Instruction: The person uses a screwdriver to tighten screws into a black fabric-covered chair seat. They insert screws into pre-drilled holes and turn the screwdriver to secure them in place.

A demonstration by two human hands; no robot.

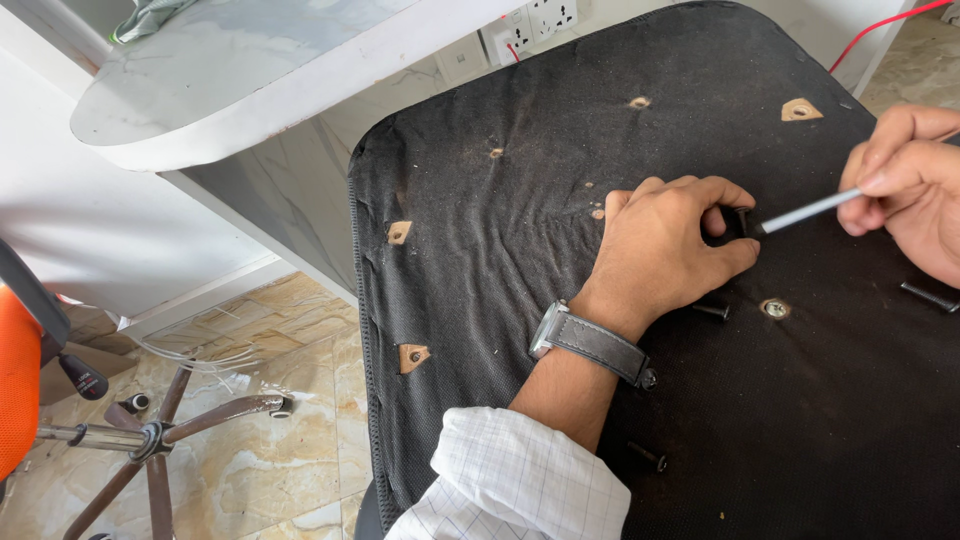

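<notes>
Step in hand, as I judge it: driving a bolt (743, 217) into the underside of a black seat pad (560, 160) that lies face down. Left hand (665, 250) sits mid-frame, fingers curled together around the bolt, thumb and forefinger pinching it upright on the fabric. Wrist carries a watch (590, 340) on a dark strap, white checked sleeve at 6 o'clock of it.

Right hand (905, 180) comes in from 3 o'clock, fingers clamped on a thin silver tool (805, 212), likely a hex key; its tip touches the bolt head just beside the left fingertips.

Spare bolts lie loose on the pad: one (712, 311) just at 5 o'clock of the left hand, one (648, 457) near the sleeve, one (930, 297) at the right edge. A metal insert hole (774, 308) shows at 4 o'clock of the left hand. Small fabric cutouts show wood, e.g. at (413, 356).

Next move, my judgement: key needs to seat square in the head while the left hand keeps the bolt plumb over its hole; a tilt risks cross-threading.

White bench (240, 90) at 11 o'clock, chair base (150, 440) on the tile floor at 8 o'clock.
</notes>
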